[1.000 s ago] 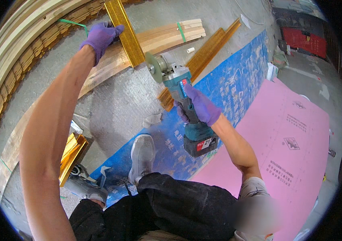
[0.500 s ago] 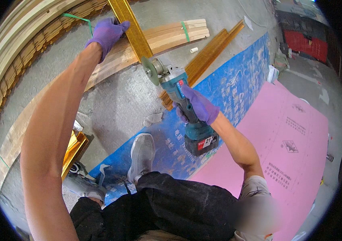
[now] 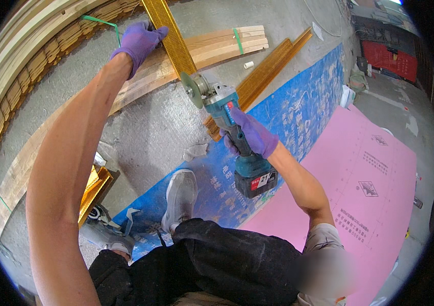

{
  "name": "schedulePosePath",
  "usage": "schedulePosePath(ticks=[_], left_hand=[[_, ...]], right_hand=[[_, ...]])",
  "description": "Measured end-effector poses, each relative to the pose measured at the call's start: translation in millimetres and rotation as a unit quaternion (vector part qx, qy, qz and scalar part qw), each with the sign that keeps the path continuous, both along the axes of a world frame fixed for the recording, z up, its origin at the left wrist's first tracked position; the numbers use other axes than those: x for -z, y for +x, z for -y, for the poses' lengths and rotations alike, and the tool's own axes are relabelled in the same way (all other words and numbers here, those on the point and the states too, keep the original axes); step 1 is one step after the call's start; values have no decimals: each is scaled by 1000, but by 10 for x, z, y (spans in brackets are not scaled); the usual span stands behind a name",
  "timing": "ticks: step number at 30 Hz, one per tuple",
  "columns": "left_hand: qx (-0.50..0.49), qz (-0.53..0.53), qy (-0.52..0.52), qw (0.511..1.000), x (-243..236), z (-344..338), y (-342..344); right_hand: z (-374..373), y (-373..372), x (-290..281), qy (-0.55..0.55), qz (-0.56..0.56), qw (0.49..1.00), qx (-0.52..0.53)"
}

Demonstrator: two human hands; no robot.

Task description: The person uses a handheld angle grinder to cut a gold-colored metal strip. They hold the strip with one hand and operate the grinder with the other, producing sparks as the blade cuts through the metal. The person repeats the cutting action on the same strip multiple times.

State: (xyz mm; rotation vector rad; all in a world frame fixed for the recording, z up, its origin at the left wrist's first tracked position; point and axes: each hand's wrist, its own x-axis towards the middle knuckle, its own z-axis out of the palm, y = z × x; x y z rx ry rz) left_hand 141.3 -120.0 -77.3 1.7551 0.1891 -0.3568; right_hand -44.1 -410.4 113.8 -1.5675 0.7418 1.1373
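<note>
In a purple glove, my right hand (image 3: pixel 254 133) is wrapped round the body of a teal and black cordless angle grinder (image 3: pixel 225 110). Its battery points toward me, and its thin cutting disc (image 3: pixel 191 90) stands on edge at the lower end of a gold patterned trim strip (image 3: pixel 172 38). Whether the disc touches the strip, I cannot tell. Farther up, my left hand (image 3: pixel 140 47), also gloved in purple, is closed at the strip's left edge with the thumb against it; its other fingers are partly hidden.
Pale wooden strips (image 3: pixel 227 43) bound with green bands lie beneath the gold strip. More gold trim (image 3: pixel 265 69) lies right of the grinder, beside a blue printed sheet (image 3: pixel 298 109). A pink board (image 3: pixel 349 168) covers the right side. Long stacked strips (image 3: pixel 20 61) line the left.
</note>
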Motion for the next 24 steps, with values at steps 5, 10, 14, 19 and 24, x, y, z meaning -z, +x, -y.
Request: schedulePosePath(ticks=[5, 10, 14, 19, 24], left_hand=[[-2, 3, -31, 1000, -38, 33, -17], [-11, -7, -28, 1000, 22, -30, 7], [20, -13, 61, 998, -230, 6, -20], [17, -23, 63, 998, -443, 15, -79], [-7, -37, -6, 999, -370, 13, -86]], right_hand=[[63, -7, 48, 3, 4, 1000, 4], [-11, 25, 33, 11, 18, 1000, -10], [28, 0, 51, 17, 14, 1000, 2], [3, -16, 89, -7, 56, 998, 5], [16, 66, 58, 79, -14, 997, 14]])
